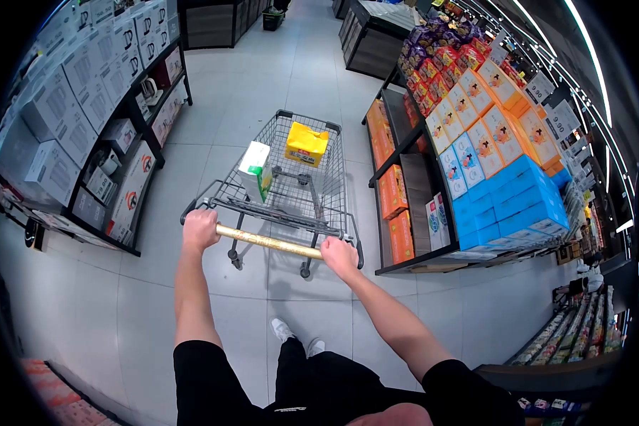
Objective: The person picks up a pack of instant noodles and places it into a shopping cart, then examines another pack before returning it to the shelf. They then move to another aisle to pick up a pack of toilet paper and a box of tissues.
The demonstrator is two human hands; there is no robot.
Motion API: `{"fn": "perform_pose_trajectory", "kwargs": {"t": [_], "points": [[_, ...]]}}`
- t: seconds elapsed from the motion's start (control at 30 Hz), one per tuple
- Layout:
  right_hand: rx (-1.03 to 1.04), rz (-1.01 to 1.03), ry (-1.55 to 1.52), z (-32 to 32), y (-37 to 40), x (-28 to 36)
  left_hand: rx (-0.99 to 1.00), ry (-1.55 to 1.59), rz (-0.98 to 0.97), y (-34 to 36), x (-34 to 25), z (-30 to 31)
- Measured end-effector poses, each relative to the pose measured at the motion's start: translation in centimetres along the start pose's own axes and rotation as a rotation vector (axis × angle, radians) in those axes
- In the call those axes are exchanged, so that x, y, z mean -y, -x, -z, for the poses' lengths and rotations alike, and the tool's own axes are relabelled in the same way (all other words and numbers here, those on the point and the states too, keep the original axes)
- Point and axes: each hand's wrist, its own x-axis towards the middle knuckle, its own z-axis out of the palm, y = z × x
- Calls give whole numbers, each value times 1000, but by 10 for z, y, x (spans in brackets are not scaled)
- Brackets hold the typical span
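A wire shopping cart (pixel 318 186) stands in front of me, its gold-coloured handlebar (pixel 270 242) running across between my hands. My left hand (pixel 201 228) is wrapped round the bar's left end. Round the right end, close to the cart's dark corner, my right hand (pixel 339 254) is closed. Inside the basket, a yellow package (pixel 306 144) lies toward the far end. A white and green box or pack (pixel 255 169) stands at the near left side of the basket. Small print on both packages is too small to read.
On the left, a dark shelf unit (pixel 136 117) carries stacked white appliance boxes (pixel 85 85). To the right, another shelf (pixel 422 206) bears orange cartons (pixel 500 131), blue cartons (pixel 508 206) and red and purple packs (pixel 433 60). Tiled floor (pixel 248 78) runs ahead between dark display stands (pixel 380 35).
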Motion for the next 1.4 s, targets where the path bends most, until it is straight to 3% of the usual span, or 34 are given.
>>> {"fn": "perform_pose_trajectory", "kwargs": {"t": [0.27,0.83,1.07,1.23,1.27,1.3,1.4], "points": [[18,-16,14,-9,74,-48,-51,62,-28,59,-59,23],[-7,29,29,-41,298,-161,-90,201,-36,262,-210,120],[-53,-61,43,-47,389,-203,-58,257,45,336,-280,170],[-47,-65,-85,-46,424,-242,113,326,96,385,-314,189],[18,-247,-445,-52,417,-259,248,315,98,392,-319,196],[99,-428,-801,-57,411,-267,242,314,106,396,-326,203],[-64,-352,-757,-57,380,-245,420,358,157,414,-348,212]]}}
